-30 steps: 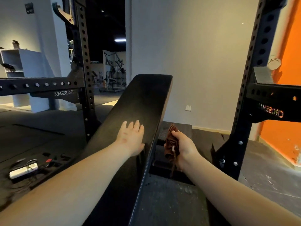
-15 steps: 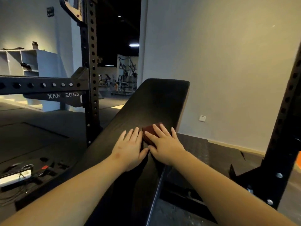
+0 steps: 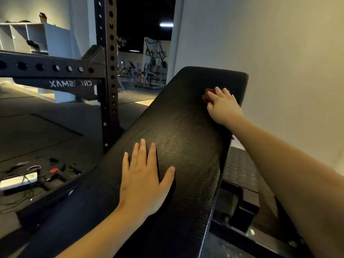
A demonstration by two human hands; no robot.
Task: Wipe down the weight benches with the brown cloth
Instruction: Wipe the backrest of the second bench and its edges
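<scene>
Right hand point(image 3: 223, 107) lies near the far end of the weight bench point(image 3: 176, 146), its fingers laid out fairly straight over the brown cloth point(image 3: 206, 96) and pressing it onto the pad. Left hand point(image 3: 143, 181) rests flat on the nearer part of the same pad, palm down, fingers spread, holding nothing; the two hands are well apart.

Just left of the bench stands one black rack upright point(image 3: 109, 71) with a row of holes, and one holed crossbar point(image 3: 46, 68) runs out from it to the left, with mirrored white lettering below it. On the floor point(image 3: 46, 127) beside the bench lie a white box point(image 3: 18, 180), some cables and a small red-tipped piece point(image 3: 54, 170), blurred. A pale wall point(image 3: 279, 53) rises close behind the bench's far end. A white shelf unit point(image 3: 33, 38) stands at far left, and gym machines point(image 3: 154, 71) show through the dark opening.

One cloth shows, a small reddish-brown wad mostly hidden under the fingers. The bench pad is black, textured and tilted upward away from the camera.
</scene>
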